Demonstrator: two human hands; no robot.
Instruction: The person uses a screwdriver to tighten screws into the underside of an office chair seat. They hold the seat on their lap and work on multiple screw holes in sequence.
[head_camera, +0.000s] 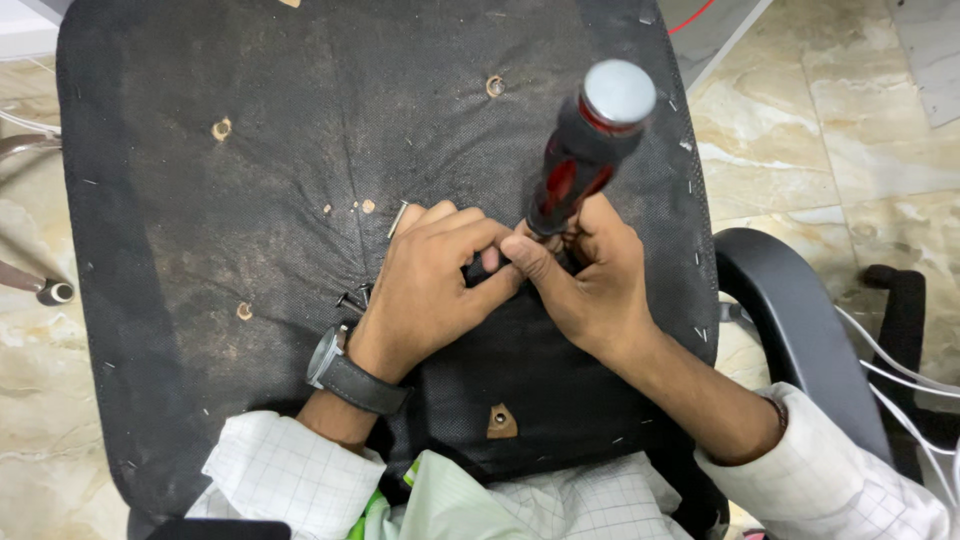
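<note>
On upturned chair base (250, 200), mid-fastening: right hand (590, 285) gripping red-black screwdriver (585, 150) low on shaft, left hand (430, 285) pinching at tip. Loose screws (355, 298) beside left hand. Next move, likely: tip seated square, steady downward pressure while turning.

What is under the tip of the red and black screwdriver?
The screwdriver goes down between the left hand and right hand toward the black seat underside. Its tip and whatever it meets are covered by the fingers.

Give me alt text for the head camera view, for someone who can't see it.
Two hands meet at the lower end of a red-and-black screwdriver standing on the black underside of an upturned chair seat: right hand beside the shaft, left hand pinching near the tip. Loose screws lie nearby.
</note>
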